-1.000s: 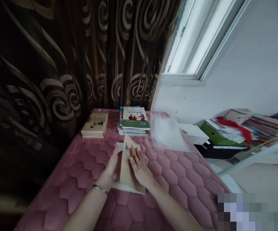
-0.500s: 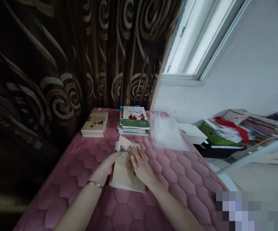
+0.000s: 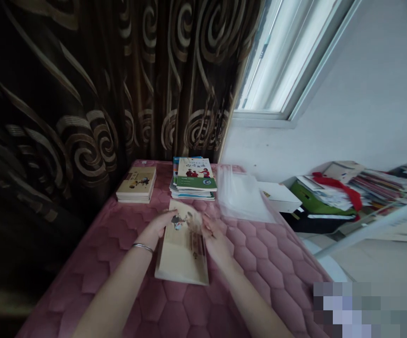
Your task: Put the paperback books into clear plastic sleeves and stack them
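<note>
A cream book (image 3: 180, 256) with small dark figures printed on its cover lies on the pink quilted bedspread, between my two hands. A glossy sheen over it looks like clear film, though its edges are hard to make out. My left hand (image 3: 159, 227) holds the upper left edge, thumb over the cover and the other fingers mostly hidden. At the upper right edge, my right hand (image 3: 217, 239) has its fingers curled against the book; motion blurs it somewhat.
Beyond the book stand a stack of cream books (image 3: 136, 185) and a stack of colourful books (image 3: 194, 176). Clear plastic sleeves (image 3: 243, 197) lie to their right, beside a white box (image 3: 280, 196). Piled papers (image 3: 330, 195) fill the right side. A dark patterned curtain (image 3: 94, 94) hangs behind.
My right hand has slid from the top of the cover to its right edge. My left hand stays at the left edge, and the cover now lies more squarely in view.
</note>
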A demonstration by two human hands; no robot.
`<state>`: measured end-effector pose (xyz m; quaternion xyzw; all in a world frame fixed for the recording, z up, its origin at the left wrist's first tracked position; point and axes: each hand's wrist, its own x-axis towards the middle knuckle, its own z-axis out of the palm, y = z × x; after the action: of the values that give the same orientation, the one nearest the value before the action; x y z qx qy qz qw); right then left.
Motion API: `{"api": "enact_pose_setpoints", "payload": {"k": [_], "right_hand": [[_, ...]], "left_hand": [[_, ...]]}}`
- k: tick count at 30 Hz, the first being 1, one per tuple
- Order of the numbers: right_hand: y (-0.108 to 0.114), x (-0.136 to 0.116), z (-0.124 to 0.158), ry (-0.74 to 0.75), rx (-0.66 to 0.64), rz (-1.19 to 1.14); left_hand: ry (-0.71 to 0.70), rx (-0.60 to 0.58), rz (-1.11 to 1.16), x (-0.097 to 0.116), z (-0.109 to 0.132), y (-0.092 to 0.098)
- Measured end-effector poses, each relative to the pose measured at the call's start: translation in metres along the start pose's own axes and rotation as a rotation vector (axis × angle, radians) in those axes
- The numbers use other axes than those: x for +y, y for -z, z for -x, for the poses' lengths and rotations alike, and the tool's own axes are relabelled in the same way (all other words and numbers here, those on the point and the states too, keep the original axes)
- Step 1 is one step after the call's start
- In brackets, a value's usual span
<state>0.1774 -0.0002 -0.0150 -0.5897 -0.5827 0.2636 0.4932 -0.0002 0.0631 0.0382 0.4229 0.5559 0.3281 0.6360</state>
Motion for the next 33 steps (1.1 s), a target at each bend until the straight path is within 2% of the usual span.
{"api": "enact_pose_setpoints", "payload": {"k": [4, 9, 13, 20, 28, 30, 33], "right_hand": [[-0.01, -0.001, 0.008, 0.107, -0.126, 0.307], [-0.017, -0.018, 0.015, 0.131, -0.276, 0.628], [-0.025, -0.038, 0.013, 0.108, -0.379, 0.708], [-0.057, -0.048, 0.006, 0.133, -0.388, 0.771], [-0.083, -0.051, -0.034, 0.229, -0.479, 0.773], [-0.084, -0.052, -0.031, 0.262, -0.5, 0.768], [-0.079, -0.051, -0.011, 0.37, -0.518, 0.718]], "left_hand": [[-0.104, 0.256, -0.277, -0.011, 0.004, 0.018], [-0.173, 0.398, -0.62, -0.022, 0.02, 0.03], [-0.209, 0.404, -0.801, -0.033, 0.034, 0.027], [-0.267, 0.382, -0.955, -0.047, 0.04, 0.023], [-0.271, 0.355, -1.139, -0.054, 0.053, 0.012], [-0.258, 0.366, -1.176, -0.054, 0.057, 0.01], [-0.225, 0.385, -1.192, -0.055, 0.06, 0.009]]}}
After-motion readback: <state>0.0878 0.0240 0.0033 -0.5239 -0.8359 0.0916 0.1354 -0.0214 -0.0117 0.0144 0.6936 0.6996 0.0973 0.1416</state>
